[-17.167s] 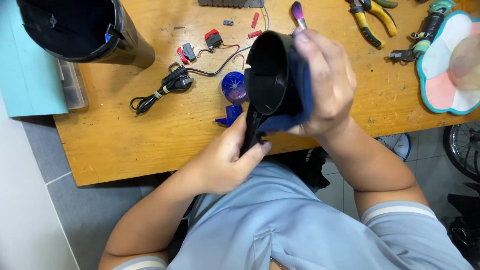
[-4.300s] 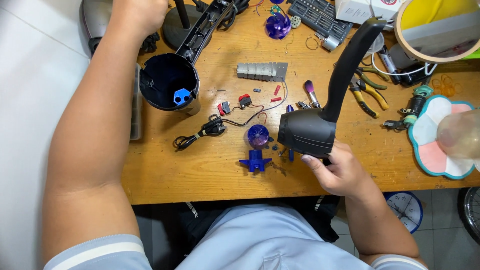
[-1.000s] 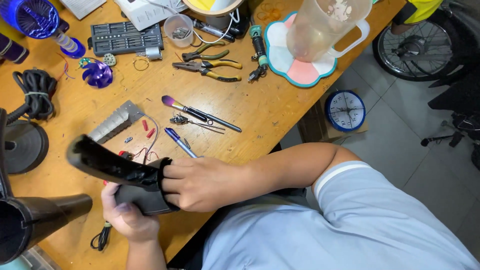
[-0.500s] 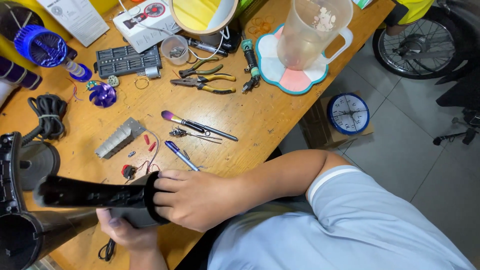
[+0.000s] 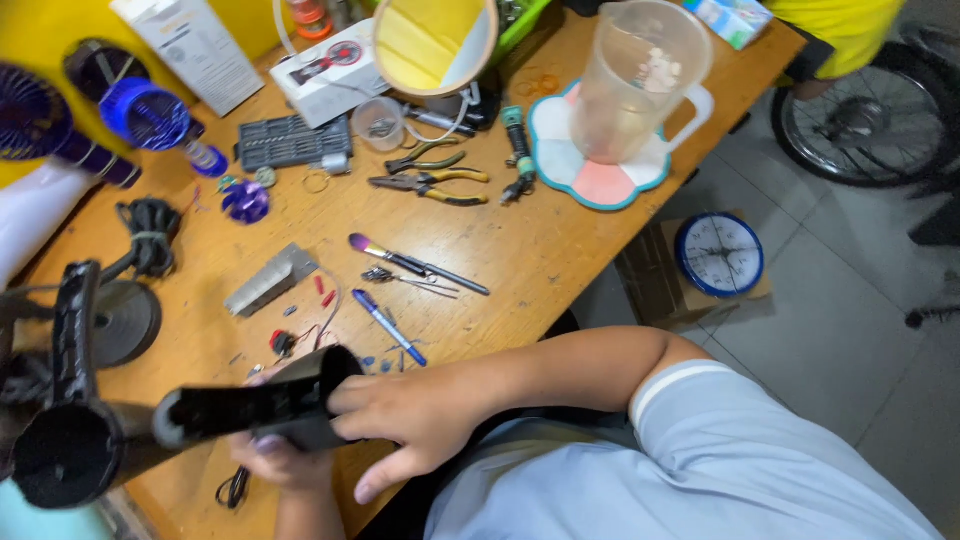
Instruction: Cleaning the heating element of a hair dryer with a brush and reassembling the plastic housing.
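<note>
While both hands clasp it, the black housing (image 5: 255, 408) lies level above the near edge of the bench (image 5: 560, 240), just below the blue pen (image 5: 388, 326). The right hand (image 5: 410, 418) wraps its fingers over the housing's wider end; the left hand (image 5: 280, 458) grips it from underneath, fingertips curled up round the body. Left of the housing a black nozzle (image 5: 70, 455) lies with its mouth toward the camera. Up the bench from the pen lie a purple-tipped brush (image 5: 415, 264), then pliers (image 5: 430, 183). Farther from the housing, a clear jug (image 5: 635, 85) stands on a flower-shaped mat (image 5: 600, 180). Right of the pen, off the bench, a blue clock (image 5: 720, 254) rests on a box.
</note>
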